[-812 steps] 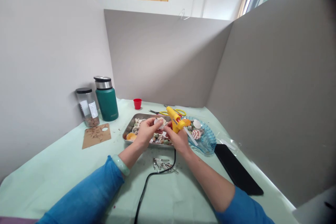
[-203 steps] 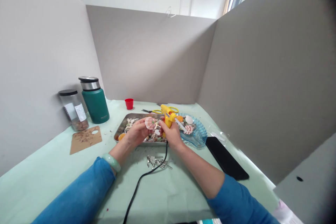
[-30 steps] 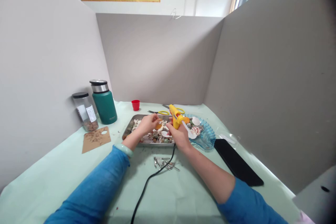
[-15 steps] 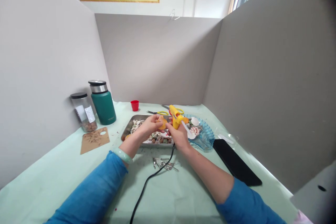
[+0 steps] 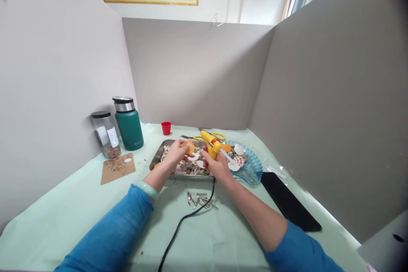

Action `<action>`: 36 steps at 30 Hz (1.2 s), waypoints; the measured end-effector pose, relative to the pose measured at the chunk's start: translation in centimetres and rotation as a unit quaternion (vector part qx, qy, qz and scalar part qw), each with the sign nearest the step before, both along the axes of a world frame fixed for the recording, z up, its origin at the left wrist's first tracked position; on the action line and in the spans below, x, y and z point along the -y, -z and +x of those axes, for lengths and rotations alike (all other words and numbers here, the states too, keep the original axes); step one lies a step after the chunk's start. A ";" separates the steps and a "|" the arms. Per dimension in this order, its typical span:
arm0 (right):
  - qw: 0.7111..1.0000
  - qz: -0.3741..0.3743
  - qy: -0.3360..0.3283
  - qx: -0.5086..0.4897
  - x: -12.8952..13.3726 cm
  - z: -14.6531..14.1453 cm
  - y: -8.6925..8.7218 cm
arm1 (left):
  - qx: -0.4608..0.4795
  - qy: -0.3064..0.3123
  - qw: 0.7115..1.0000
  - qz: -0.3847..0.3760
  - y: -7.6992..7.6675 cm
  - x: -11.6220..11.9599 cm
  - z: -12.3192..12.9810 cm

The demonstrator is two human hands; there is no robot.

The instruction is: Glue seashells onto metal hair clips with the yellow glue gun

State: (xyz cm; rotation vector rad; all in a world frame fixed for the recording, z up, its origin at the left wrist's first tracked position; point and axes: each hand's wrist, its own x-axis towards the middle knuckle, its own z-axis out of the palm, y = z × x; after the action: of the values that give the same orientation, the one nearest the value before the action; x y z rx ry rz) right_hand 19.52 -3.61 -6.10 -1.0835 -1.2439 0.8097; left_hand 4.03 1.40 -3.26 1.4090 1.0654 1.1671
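My left hand (image 5: pixel 177 153) pinches an orange seashell (image 5: pixel 190 146) above the metal tray (image 5: pixel 157 157). My right hand (image 5: pixel 217 165) is wrapped round the grip of a yellow hot glue gun (image 5: pixel 211 144), with a whitish glue stick (image 5: pixel 228 156) poking out of its rear toward the lower right. The gun's nozzle points up and away from me. Under both hands, the tray holds many small shells (image 5: pixel 199 169). A blue shell-shaped dish (image 5: pixel 253 165) with larger shells (image 5: pixel 237 162) stands just right of the gun.
A black cord (image 5: pixel 178 225) runs from the gun toward me, past several metal clips (image 5: pixel 202 200). Scissors (image 5: pixel 197 138) and a red cup (image 5: pixel 166 128) lie behind the tray. Leftward are a green bottle (image 5: pixel 129 129), a jar (image 5: pixel 106 136) and a brown card (image 5: pixel 117 169); rightward, a black slab (image 5: pixel 290 202).
My hands have moved apart: the left hand has drawn the orange shell leftward, away from the glue gun and my right fingers. The view has shifted slightly.
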 end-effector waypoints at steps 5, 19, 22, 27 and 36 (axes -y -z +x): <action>0.997 -0.029 -0.047 0.045 -0.1 0.2 -0.2 | 0.000 -0.042 0.999 0.033 -0.7 -0.2 -0.4; 0.988 -0.010 -0.032 0.148 0.4 0.5 -0.5 | -0.014 -0.054 0.995 0.078 0.3 -0.7 -0.4; 0.988 -0.017 -0.035 0.151 0.6 0.4 -0.7 | -0.022 -0.061 0.995 0.076 0.6 -1.1 -0.6; 0.988 -0.022 -0.028 0.150 0.7 0.4 -0.9 | -0.029 -0.058 0.995 0.078 1.2 -1.4 -0.6; 0.991 -0.021 -0.038 0.130 0.7 0.4 -0.8 | -0.034 -0.055 0.996 0.064 1.1 -1.1 -0.3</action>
State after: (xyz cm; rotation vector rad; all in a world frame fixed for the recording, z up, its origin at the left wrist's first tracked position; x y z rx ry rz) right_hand 19.92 -4.30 -5.28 -1.2101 -1.5003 0.7733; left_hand 3.74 2.45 -4.37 1.5142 1.1454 1.2938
